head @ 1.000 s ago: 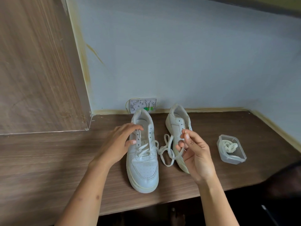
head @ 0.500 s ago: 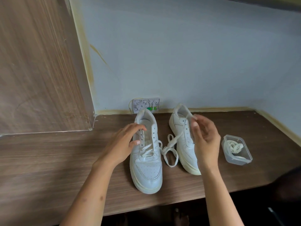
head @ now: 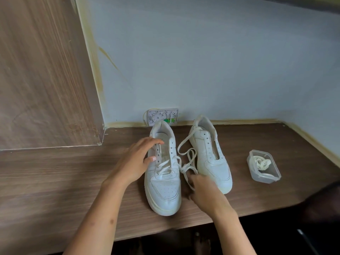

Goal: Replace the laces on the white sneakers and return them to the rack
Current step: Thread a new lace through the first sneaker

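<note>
Wood-grain bench (head: 55,181): left hand (head: 134,162) lies relaxed, steadying left sneaker (head: 163,173); right hand (head: 204,190) blurred, grip on lace (head: 185,153) indeterminate; advise drawing lace straight through each eyelet.

My right hand (head: 203,188) is motion-blurred, its fingertips lost against the loose lace (head: 187,162) between the two sneakers, so I cannot tell whether it pinches the lace or only touches it. My left hand (head: 137,161) covers the near side of the left sneaker (head: 163,183). The wall box (head: 162,116) behind that shoe is partly hidden and too small to identify; a dark blurred shape (head: 323,205) is cut off at the right edge.
</note>
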